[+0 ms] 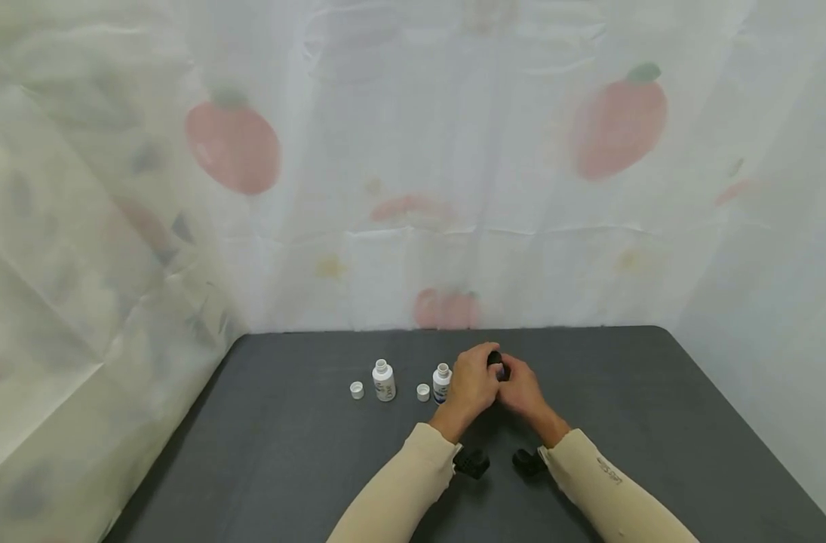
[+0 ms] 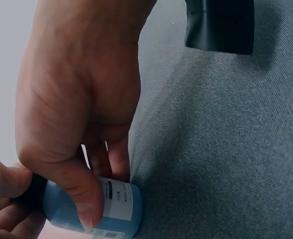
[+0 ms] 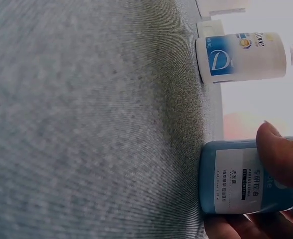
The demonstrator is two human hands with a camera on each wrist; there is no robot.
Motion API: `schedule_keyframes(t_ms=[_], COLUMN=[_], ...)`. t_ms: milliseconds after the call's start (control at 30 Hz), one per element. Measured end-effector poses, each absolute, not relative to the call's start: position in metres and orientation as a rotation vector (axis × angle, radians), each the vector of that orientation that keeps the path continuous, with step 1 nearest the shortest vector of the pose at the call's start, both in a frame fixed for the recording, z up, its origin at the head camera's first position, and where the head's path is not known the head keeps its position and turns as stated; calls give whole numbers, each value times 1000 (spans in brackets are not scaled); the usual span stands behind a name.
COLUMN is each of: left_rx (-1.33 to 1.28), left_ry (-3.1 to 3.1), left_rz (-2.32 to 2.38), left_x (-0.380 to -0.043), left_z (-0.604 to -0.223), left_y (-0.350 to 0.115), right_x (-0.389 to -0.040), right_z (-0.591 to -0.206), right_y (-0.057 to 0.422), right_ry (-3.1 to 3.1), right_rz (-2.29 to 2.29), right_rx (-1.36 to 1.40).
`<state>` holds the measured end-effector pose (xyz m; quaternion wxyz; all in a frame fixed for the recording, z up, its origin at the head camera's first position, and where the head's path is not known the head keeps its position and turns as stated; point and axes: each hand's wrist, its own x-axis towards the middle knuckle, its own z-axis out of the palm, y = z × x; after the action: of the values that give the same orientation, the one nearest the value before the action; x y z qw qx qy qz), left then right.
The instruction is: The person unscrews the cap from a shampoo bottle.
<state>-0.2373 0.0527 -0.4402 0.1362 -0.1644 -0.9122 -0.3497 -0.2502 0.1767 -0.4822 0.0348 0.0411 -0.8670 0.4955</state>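
Observation:
A blue bottle (image 2: 64, 206) with a white label and a black cap (image 1: 495, 357) stands on the table between both hands. My left hand (image 1: 472, 379) holds the bottle's body, its thumb (image 2: 89, 201) across the side near the label. My right hand (image 1: 521, 388) grips the black cap at the top, with its fingertips around it in the left wrist view. The cap is mostly hidden by fingers. Beside the left hand stands a white Dove bottle (image 3: 248, 57) with an uncapped neck.
Another uncapped white bottle (image 1: 384, 381) stands farther left. One white cap (image 1: 357, 390) lies beside it, and a second white cap (image 1: 422, 392) lies by the Dove bottle. The dark table (image 1: 284, 452) meets a fruit-patterned curtain (image 1: 521, 264) behind.

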Motion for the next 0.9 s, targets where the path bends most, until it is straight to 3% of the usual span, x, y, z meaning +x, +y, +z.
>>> schedule_keyframes(t_ms=[600, 900], left_rx=[-596, -656], left_ry=[-2499, -2407], left_rz=[-1120, -1519], left_x=[-243, -234], left_z=[-426, -406], left_y=[40, 24], right_x=[-244, -225], right_z=[-470, -457], right_y=[176, 172], right_ry=[-2601, -2442], right_rz=[1311, 1288], right_rx=[232, 450])
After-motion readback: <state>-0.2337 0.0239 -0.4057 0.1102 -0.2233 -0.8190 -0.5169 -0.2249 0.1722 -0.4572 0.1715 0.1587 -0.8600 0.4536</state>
